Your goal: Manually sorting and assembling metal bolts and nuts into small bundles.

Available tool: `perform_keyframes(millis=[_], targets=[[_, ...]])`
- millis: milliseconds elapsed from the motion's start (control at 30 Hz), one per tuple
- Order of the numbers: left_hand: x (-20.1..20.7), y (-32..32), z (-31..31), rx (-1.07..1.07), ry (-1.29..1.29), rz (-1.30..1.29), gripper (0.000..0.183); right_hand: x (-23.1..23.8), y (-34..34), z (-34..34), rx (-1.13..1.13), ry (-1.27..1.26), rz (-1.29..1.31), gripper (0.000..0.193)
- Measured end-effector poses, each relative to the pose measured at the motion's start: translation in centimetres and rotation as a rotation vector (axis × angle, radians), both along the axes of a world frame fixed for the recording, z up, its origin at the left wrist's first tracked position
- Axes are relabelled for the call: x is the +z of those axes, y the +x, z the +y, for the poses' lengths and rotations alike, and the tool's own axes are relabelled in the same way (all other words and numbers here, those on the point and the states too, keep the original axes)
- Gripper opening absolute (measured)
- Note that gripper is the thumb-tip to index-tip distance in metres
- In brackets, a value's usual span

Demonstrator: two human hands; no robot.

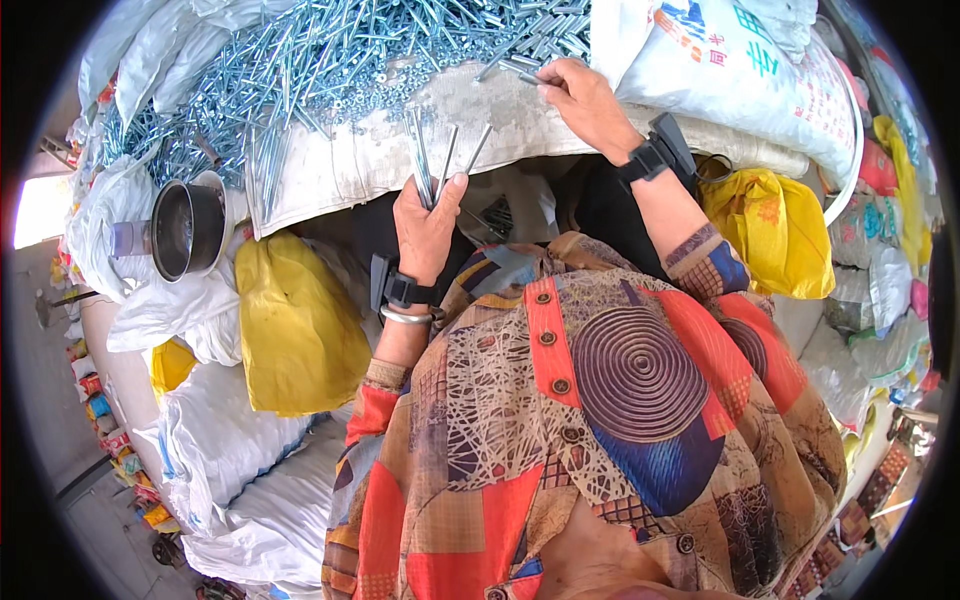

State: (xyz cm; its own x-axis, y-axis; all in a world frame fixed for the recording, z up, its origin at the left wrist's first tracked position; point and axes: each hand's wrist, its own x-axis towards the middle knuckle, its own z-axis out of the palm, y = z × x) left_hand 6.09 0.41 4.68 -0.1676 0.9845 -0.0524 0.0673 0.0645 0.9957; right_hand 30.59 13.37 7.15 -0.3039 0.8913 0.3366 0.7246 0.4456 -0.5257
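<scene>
My left hand (425, 228) is closed around the lower ends of several slim metal rods (420, 152), which fan out upward from the fingers. My right hand (592, 112) reaches to the far edge of the work surface. Its thumb and forefinger pinch a short metal tube (524, 74) beside a heap of similar metal tubes (548, 36). Left of that heap lies a big pile of shiny long rods (290, 70), with loose nuts (372, 92) scattered along its near edge. A pale cloth (330, 180) covers the surface under them.
A white printed sack (740, 80) lies at the far right. Yellow bags hang at the left (295, 330) and right (770, 230). A dark metal pot (188, 230) sits at the left, above white sacks (230, 430).
</scene>
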Motion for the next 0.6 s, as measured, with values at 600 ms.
perform_keyframes(millis=[600], targets=[[-0.7, -0.8, -1.2, -0.092, 0.072, 0.283, 0.041, 1.3, -0.2, -6.6, 0.369, -0.565, 0.519, 0.017]])
